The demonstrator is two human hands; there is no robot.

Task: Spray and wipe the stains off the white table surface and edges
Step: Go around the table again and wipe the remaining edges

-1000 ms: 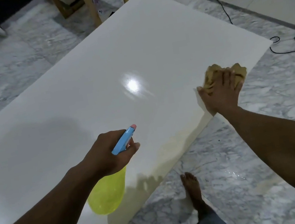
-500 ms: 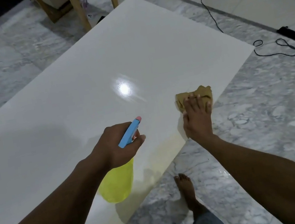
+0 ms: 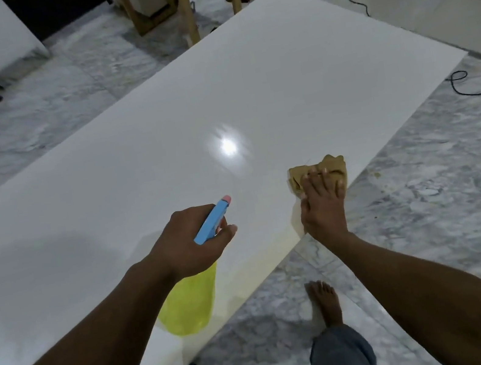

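Pressing flat with fingers spread, the right hand (image 3: 322,208) pins a crumpled tan cloth (image 3: 318,173) to the white table (image 3: 160,138) just inside its near edge, right of the frame's centre. Lower centre, the left hand (image 3: 193,243) is curled tight around the neck of a spray bottle (image 3: 194,293), its blue head pointing toward the upper right and its yellow body hanging below the fist over the tabletop. A yellowish smear (image 3: 270,243) shows along the table edge between the two hands.

A glossy white table (image 3: 248,90) stands on marble floor (image 3: 431,213), a crumpled tan cloth (image 3: 331,168) lying near its edge.
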